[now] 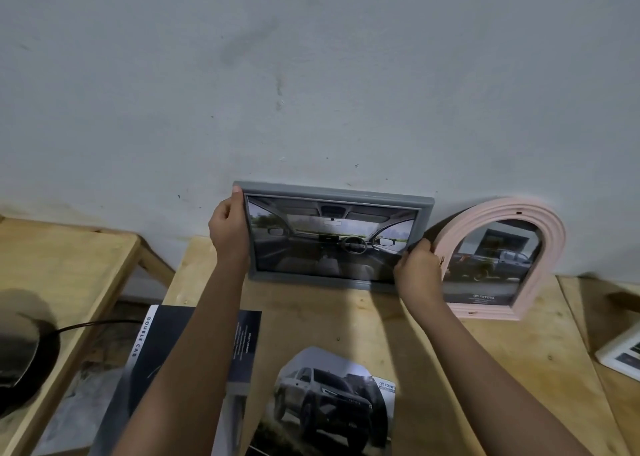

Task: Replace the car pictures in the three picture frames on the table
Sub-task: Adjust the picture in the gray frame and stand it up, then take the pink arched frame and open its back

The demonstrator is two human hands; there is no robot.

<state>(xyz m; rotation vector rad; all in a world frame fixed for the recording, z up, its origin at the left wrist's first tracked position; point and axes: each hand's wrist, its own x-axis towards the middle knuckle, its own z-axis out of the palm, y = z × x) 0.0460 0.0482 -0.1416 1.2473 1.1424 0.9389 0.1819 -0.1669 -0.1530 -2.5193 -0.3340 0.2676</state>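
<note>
Gripping grey frame (334,192): L hand (228,228) curled on left edge, R hand (417,272) pinching lower-right corner.

White frame (621,353) cut by right edge, brochure (156,348) partly covered, dark blurred object (20,355), perhaps a lamp

— How's the feed?
— Dim and grey for me. A pale pool of light sits on the table (349,320) at six o'clock.
— Sharpness?
— Soft all over. Glass in the grey frame (332,241) looks hazy, the pink frame (554,241) throws a dark shadow at its nine o'clock, the car print (329,403) at six blurs, and table edges bow at three and nine.
</note>
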